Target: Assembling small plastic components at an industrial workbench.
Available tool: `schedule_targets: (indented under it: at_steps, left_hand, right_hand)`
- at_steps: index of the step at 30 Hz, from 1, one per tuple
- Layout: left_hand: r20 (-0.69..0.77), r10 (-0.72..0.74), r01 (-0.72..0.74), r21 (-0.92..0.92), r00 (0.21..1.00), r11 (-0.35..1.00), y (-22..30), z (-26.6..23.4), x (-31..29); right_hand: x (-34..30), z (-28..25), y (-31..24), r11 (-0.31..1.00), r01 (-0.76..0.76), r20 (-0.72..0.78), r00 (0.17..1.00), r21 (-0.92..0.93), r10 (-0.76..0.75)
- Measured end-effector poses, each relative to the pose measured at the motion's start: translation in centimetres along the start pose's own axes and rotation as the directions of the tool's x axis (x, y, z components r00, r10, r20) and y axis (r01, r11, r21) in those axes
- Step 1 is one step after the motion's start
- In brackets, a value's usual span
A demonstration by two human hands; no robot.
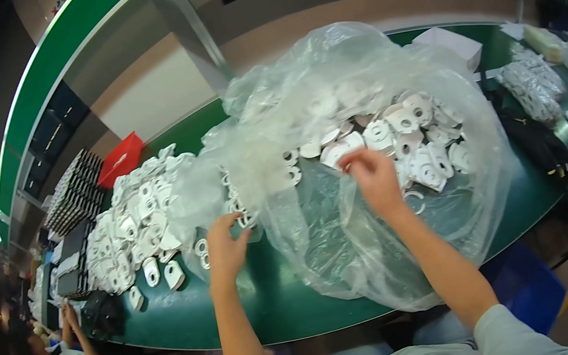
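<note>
A large clear plastic bag lies spread open on the green table, with a heap of white plastic parts, each with a round hole, inside it. My right hand reaches over the bag, fingers curled and pinched at the edge of one white part at the heap's near left side. To the left, my left hand is raised by the bag's left edge, thumb and fingers apart and nothing seen in it. Just past its fingertips, several white ring-shaped parts lie partly under the plastic.
Another pile of white parts covers the table's left side, beside stacked black trays and a red bin. Rightward are a white box, bagged parts and a black bag. People sit at both ends.
</note>
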State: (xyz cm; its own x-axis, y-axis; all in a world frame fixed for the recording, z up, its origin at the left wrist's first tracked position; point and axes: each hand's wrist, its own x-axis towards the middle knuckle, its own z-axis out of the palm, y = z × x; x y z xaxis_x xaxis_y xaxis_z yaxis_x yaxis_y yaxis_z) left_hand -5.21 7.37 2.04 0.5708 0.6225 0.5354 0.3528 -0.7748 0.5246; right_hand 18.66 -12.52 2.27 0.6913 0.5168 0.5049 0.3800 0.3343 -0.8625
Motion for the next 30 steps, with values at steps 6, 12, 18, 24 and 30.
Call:
schedule_targets:
  at_steps: [6,12,18,24,30]
  left_hand:
    - [0.164,-0.002,-0.017,0.113,0.986,0.993,-1.8,3.6,0.1]
    - [-0.120,-0.234,0.148,-0.485,0.965,0.862,-2.6,-1.2,-0.1]
    - [0.005,-0.264,0.264,-0.020,0.965,0.964,-5.5,-6.0,-3.9]
    - [-0.076,-0.022,0.048,0.361,0.997,0.931,-5.9,-4.8,-5.1]
    - [-0.253,-0.208,0.248,0.140,0.945,0.959,-3.6,-4.3,-4.5]
  right_hand:
    - [6.9,-6.0,-0.1,0.877,-0.077,0.069,0.990,-0.475,0.124]
    - [6.2,-2.0,3.6,0.519,0.283,0.371,0.926,-0.807,0.073]
    - [6.1,2.4,4.5,0.222,0.268,0.312,0.931,-0.938,0.192]
    - [7.4,1.5,3.4,0.371,0.187,0.277,0.939,-0.910,0.206]
    - [5.8,-1.1,3.1,0.917,-0.363,0.229,0.890,-0.167,0.394]
